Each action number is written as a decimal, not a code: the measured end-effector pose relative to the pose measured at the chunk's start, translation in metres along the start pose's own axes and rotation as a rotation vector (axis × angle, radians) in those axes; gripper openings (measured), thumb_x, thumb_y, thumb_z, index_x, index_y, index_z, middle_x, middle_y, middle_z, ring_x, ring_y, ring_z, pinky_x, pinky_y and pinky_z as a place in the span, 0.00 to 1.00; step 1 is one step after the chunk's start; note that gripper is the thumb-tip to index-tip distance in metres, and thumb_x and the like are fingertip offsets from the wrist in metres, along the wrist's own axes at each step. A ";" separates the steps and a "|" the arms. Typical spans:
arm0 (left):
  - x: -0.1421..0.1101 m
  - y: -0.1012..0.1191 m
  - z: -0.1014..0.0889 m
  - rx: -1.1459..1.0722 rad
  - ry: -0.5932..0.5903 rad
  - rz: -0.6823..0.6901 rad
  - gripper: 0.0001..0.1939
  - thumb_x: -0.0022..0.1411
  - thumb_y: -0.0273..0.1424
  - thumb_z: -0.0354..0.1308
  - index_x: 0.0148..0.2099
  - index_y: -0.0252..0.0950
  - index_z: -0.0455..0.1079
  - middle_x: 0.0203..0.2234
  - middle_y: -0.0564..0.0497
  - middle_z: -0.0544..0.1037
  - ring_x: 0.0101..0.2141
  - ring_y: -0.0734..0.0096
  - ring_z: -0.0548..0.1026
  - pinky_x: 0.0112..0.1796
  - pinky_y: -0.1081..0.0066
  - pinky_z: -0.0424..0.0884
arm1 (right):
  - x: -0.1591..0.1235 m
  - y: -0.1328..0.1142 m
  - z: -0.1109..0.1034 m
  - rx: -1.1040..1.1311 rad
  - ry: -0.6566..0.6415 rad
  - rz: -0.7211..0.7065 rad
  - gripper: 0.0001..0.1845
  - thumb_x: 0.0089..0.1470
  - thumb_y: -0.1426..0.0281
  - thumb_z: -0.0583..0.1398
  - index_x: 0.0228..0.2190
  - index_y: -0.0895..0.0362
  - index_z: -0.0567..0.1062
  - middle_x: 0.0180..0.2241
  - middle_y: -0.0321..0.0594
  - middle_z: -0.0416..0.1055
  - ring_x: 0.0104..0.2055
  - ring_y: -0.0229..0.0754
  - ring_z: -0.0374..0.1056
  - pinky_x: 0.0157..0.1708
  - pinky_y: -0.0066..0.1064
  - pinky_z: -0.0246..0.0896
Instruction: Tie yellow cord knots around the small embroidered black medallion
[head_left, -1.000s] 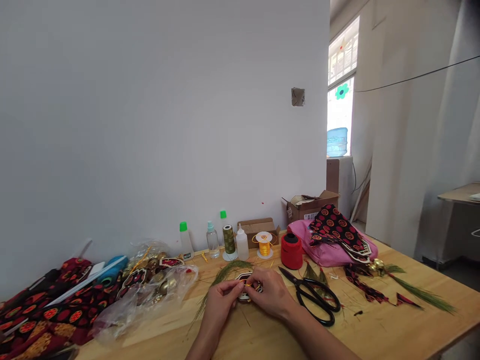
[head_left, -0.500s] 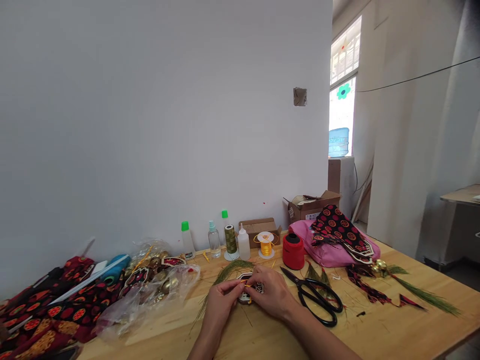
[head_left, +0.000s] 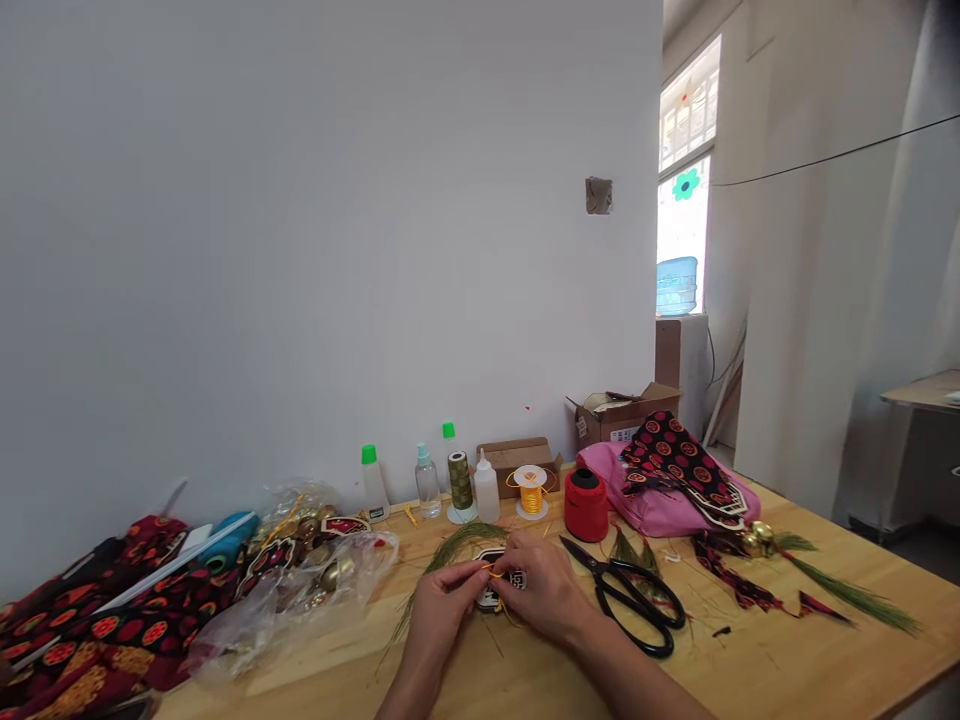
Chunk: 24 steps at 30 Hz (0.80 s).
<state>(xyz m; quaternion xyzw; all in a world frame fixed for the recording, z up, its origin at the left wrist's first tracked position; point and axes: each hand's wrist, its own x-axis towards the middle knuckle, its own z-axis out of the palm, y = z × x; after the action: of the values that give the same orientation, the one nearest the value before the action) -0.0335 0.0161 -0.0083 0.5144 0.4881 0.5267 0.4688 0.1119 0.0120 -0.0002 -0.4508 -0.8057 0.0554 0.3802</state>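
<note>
At the front of the table, my left hand [head_left: 450,597] pinches a thin yellow cord [head_left: 491,570] between thumb and fingertips. My right hand [head_left: 546,588] is closed on the same cord, its fingertips almost meeting those of the left. Under both hands lies a pale ornamental plaque with a dark cut-out pattern [head_left: 489,597], partly covered by my fingers. Green tassel strands [head_left: 459,540] curve out behind and to the left of it. Black-handled scissors [head_left: 630,595] lie open just right of my right hand.
A red thread cone [head_left: 586,508], a yellow cord spool [head_left: 532,493] and several bottles [head_left: 427,482] stand along the wall. Patterned cloth [head_left: 97,620] and a plastic bag with bells [head_left: 315,590] lie at left. Pink cloth [head_left: 645,500] and a cardboard box [head_left: 626,408] are at back right.
Both hands stay in nearly the same place, still pinching the yellow cord above the plaque. Only slight finger movement shows, and the view has shifted a little.
</note>
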 end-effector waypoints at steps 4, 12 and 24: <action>0.001 0.000 0.001 -0.071 -0.063 0.003 0.12 0.34 0.33 0.64 0.25 0.31 0.74 0.17 0.50 0.77 0.18 0.74 0.69 0.21 0.77 0.63 | -0.001 -0.003 0.000 0.015 -0.046 0.018 0.09 0.45 0.70 0.54 0.26 0.52 0.74 0.23 0.34 0.63 0.27 0.35 0.59 0.23 0.24 0.45; 0.003 -0.003 0.001 -0.196 -0.163 -0.027 0.16 0.34 0.29 0.64 0.31 0.31 0.70 0.18 0.52 0.75 0.21 0.73 0.72 0.25 0.76 0.65 | 0.001 0.003 0.005 0.304 -0.067 0.095 0.10 0.44 0.73 0.53 0.25 0.55 0.75 0.23 0.33 0.61 0.28 0.35 0.58 0.26 0.23 0.49; -0.001 0.001 0.002 -0.095 -0.149 -0.036 0.09 0.35 0.31 0.64 0.22 0.30 0.73 0.17 0.50 0.77 0.21 0.73 0.71 0.25 0.76 0.65 | 0.008 0.014 0.010 0.764 0.042 0.230 0.06 0.37 0.72 0.59 0.15 0.60 0.72 0.22 0.34 0.60 0.25 0.33 0.56 0.22 0.23 0.48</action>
<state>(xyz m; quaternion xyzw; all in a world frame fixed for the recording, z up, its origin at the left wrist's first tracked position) -0.0312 0.0153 -0.0072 0.5205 0.4355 0.5009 0.5372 0.1124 0.0293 -0.0086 -0.3651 -0.6635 0.3842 0.5281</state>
